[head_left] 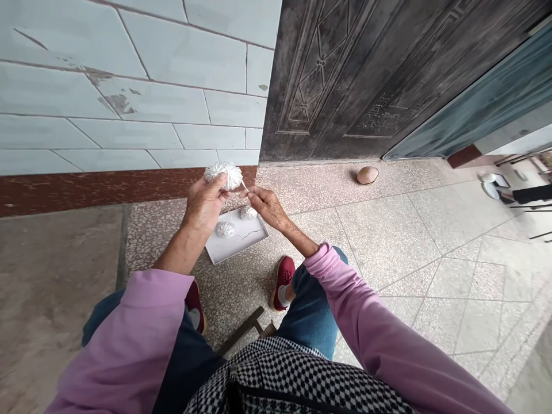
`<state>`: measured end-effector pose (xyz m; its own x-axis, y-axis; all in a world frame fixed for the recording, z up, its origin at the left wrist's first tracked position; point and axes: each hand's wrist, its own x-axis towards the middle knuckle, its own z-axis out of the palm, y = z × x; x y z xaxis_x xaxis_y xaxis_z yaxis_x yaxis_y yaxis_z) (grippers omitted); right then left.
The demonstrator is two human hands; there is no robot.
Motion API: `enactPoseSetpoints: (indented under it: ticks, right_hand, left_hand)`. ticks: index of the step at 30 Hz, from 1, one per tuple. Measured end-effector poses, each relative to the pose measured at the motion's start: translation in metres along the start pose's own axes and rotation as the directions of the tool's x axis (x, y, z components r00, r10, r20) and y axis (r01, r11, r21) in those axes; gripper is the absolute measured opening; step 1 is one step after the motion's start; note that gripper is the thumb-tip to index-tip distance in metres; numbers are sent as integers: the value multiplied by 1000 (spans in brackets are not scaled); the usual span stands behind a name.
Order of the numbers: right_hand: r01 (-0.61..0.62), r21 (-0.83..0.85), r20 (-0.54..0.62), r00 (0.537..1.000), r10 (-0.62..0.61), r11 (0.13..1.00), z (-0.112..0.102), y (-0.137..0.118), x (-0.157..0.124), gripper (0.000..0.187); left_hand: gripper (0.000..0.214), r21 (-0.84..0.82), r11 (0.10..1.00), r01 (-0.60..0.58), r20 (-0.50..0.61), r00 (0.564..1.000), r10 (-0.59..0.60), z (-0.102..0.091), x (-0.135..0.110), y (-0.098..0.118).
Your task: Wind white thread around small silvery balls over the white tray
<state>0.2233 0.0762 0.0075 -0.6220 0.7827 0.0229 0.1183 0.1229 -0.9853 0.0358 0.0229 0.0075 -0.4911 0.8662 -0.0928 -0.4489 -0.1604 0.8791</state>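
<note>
My left hand (203, 201) is closed around a ball of white yarn (225, 175), its thumb pressed on the near side. A short strand of yarn (244, 185) runs from the ball to my right hand (268, 206), whose fingers pinch it. Below both hands, a shallow white tray (224, 251) lies on the floor. Inside it sit a white yarn ball (225, 229) at the left and another yarn ball (248, 213) near the far corner, partly behind my right hand. A thin dark thread trails across the tray bottom.
A tiled wall (181, 69) rises ahead on the left, beside a dark carved door (336, 75). A round tan object (367, 175) rests on the speckled floor by the door. My red shoes (284, 276) stand near the tray; part of a wooden stool (244, 330) shows below.
</note>
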Motion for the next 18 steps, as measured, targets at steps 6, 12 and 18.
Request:
enactPoseSetpoints:
  ticks: [6, 12, 18]
  right_hand:
    - [57, -141, 37, 998, -52, 988, -14, -16, -4, 32]
    - [-74, -131, -291, 956, 33, 989, -47, -21, 19, 32]
    - [-29, -114, -360, 933, -14, 993, -50, -20, 19, 28]
  left_hand:
    - [59, -71, 989, 131, 63, 990, -127, -1, -3, 8]
    - [53, 34, 964, 263, 311, 914, -260, 4, -22, 23]
    - [52, 216, 923, 319, 454, 804, -384, 10, -36, 18]
